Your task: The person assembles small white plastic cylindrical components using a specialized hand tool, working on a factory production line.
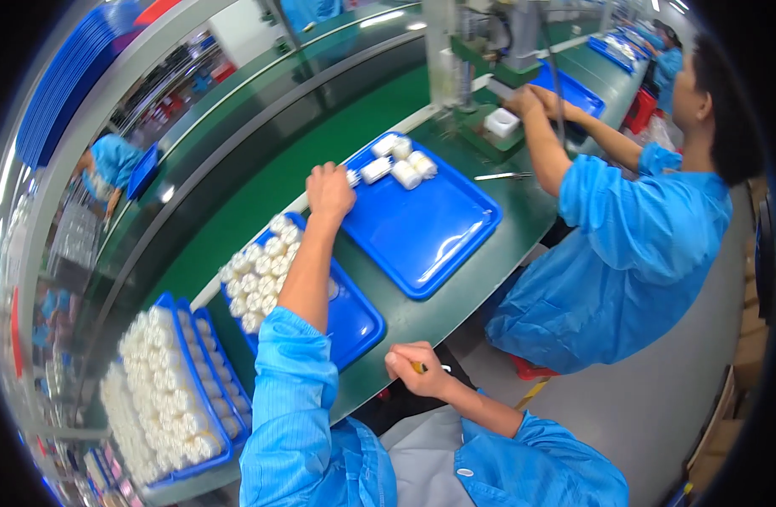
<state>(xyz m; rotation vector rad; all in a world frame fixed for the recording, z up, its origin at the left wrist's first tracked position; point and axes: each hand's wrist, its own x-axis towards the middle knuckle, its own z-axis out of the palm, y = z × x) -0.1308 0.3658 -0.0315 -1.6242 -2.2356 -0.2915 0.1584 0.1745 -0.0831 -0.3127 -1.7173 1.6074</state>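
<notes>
My left hand reaches over the far left edge of a blue tray, its fingers curled down at a small white part that shows beside them. Several white cylindrical parts lie at that tray's far end. Under my left forearm is a second blue tray, with many white round parts packed in its far left portion. Close to my body, at the bench's front edge, my right hand is closed round a thin yellow and dark stick-like tool, mostly hidden by the fingers.
Stacked blue trays full of white parts stand at the lower left. A green conveyor belt runs beyond the bench. On the right a co-worker in blue works at a bench machine, with a metal tool nearby.
</notes>
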